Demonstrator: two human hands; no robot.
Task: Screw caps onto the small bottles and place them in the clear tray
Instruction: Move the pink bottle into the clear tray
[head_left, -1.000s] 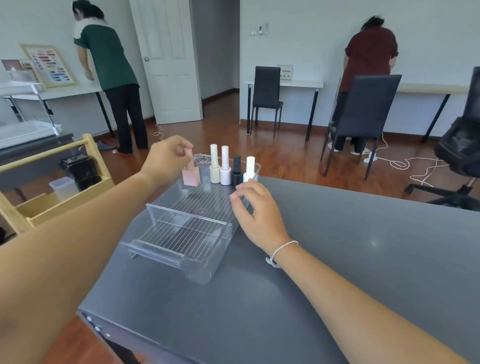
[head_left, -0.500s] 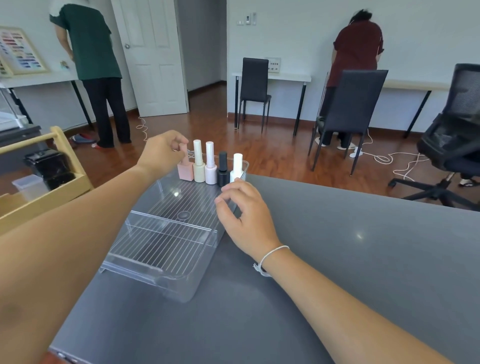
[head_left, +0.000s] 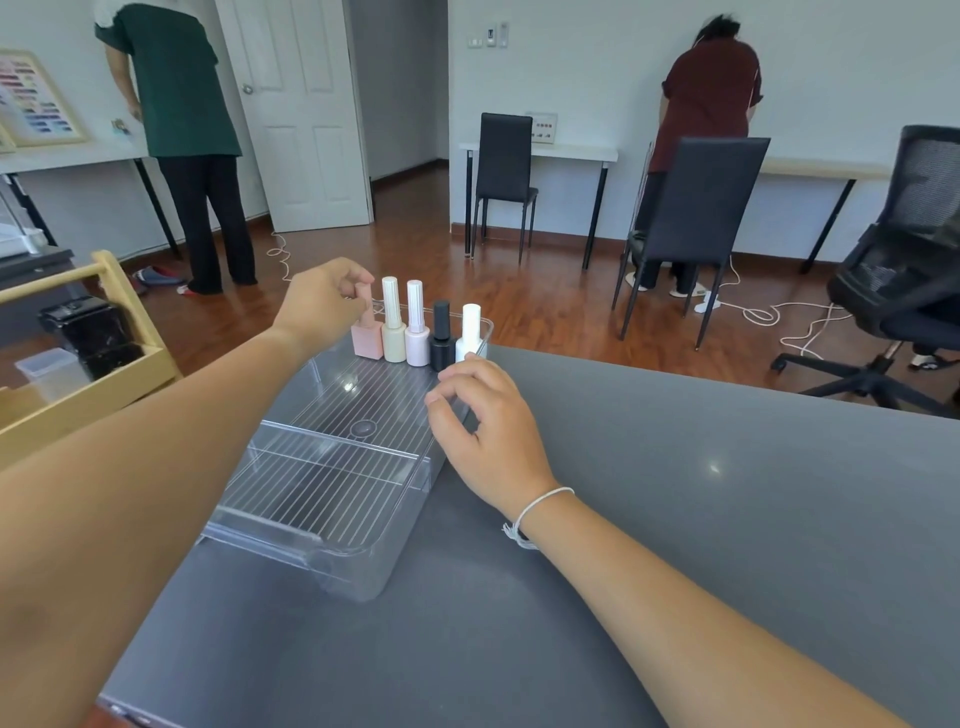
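Now, step: setting the pink bottle (head_left: 367, 332) at the far end of the clear tray (head_left: 332, 525), left of four capped bottles.
Left hand (head_left: 324, 299): pinching its cap.
Right hand (head_left: 485, 426): loosely curled, resting on the tray's right rim, holding nothing.
Next: probably let go and lift clear without knocking the row.

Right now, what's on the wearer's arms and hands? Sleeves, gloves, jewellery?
Both forearms are bare, with no sleeves in view and no gloves. The right hand has a thin white string bracelet at the wrist, with a small frayed knot hanging off it. The left hand and wrist show nothing worn. No rings or watch visible.
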